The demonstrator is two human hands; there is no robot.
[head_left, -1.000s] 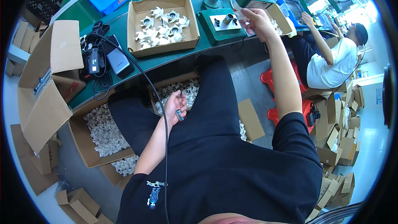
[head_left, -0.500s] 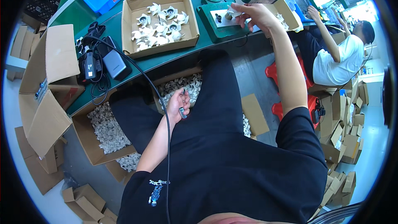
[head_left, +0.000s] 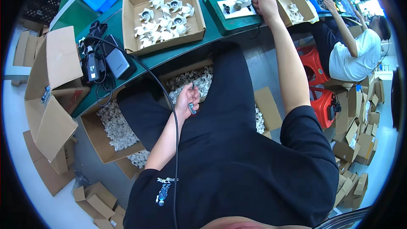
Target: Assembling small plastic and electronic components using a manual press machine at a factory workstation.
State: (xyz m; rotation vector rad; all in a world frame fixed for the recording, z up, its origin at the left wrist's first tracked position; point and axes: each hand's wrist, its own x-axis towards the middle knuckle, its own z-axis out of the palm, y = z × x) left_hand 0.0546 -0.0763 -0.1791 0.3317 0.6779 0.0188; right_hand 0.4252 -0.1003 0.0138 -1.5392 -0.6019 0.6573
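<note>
A white fan impeller (head_left: 242, 0) sits on the pale plate (head_left: 235, 10) of a green bench press (head_left: 231, 24), under its head. Right of it, my right hand (head_left: 266, 6) is closed in a fist beside the press head; whatever it grips is hidden. My left hand (head_left: 188, 101) is held over my lap, its fingers curled round small grey metal cylinders (head_left: 192, 109), whose ends stick out at both sides. On the bench, a shallow cardboard box (head_left: 196, 41) holds several white impellers (head_left: 165, 23), some showing a dark ring in the hub.
Right of the press is another box (head_left: 311, 12) with white parts. Boxes of white parts (head_left: 116, 127) stand around my legs. A black cable (head_left: 163, 89) crosses over my left arm's side from a power bank (head_left: 118, 61). At right, a co-worker (head_left: 354, 57) sits by red stools (head_left: 322, 106).
My right hand has let go of the white impeller, which now rests on the press plate, and has moved right and up into a fist. The left hand still holds the metal cylinders.
</note>
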